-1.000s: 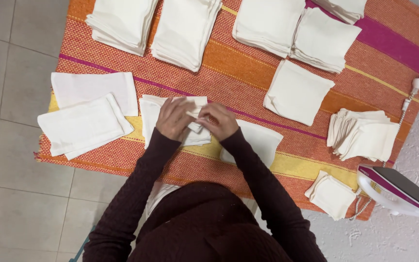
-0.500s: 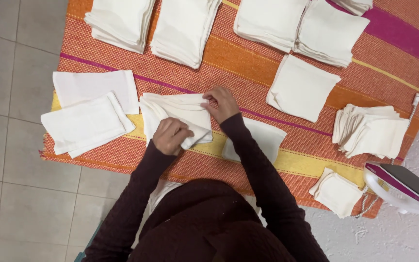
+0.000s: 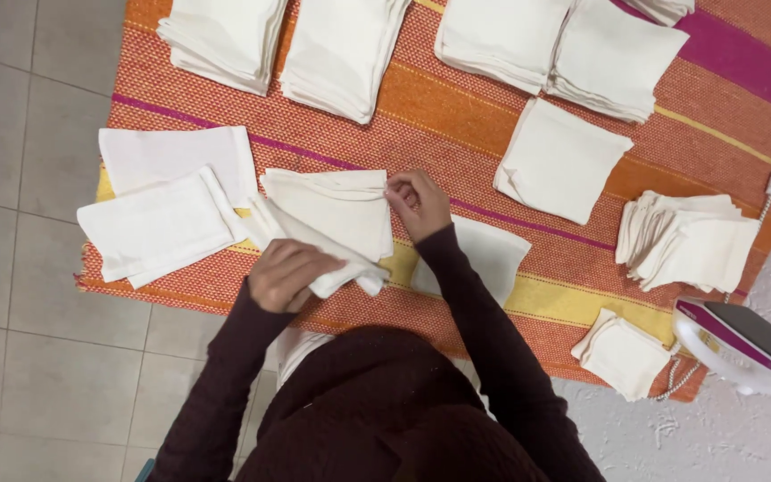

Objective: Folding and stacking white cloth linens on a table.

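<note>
Cloth: left hand grips near fold, right hand pinches far edge; fold wants aligned edges, flat on rug.

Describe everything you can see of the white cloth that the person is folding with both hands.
The cloth is plain off-white woven fabric, partly folded into layers, lying on the striped orange blanket in front of the person. The left hand grips its near edge, lifting a fold; the right hand pinches its right corner. Its left side lies against a neighbouring white cloth.
</note>
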